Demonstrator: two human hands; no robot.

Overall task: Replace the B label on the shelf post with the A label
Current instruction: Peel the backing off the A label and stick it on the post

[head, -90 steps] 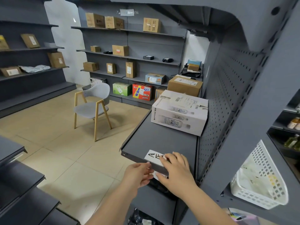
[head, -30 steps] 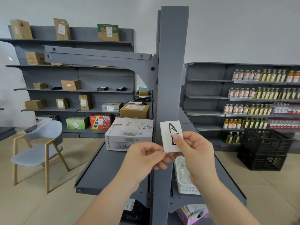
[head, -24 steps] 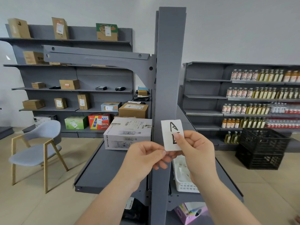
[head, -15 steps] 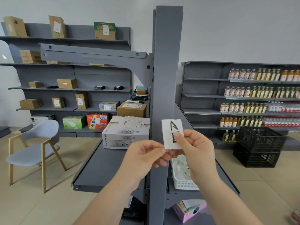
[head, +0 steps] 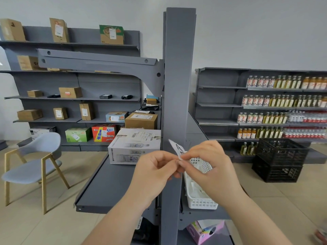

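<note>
Head view shows the tall grey shelf post [head: 178, 85], then the left hand [head: 154, 171] and right hand [head: 210, 167] both pinching the small white label [head: 177, 147] before it, probably peeling its backing.

Two hands: left hand [head: 155, 170] and right hand [head: 210, 167], pinching one white label [head: 177, 147] between their fingers [head: 178, 162]. Beyond the fingers, one grey shelf post [head: 179, 76]; just below them, one white basket [head: 200, 188]. Left of the fingers, one chair [head: 33, 167]; right of them, two stacked black crates [head: 279, 160].
</note>
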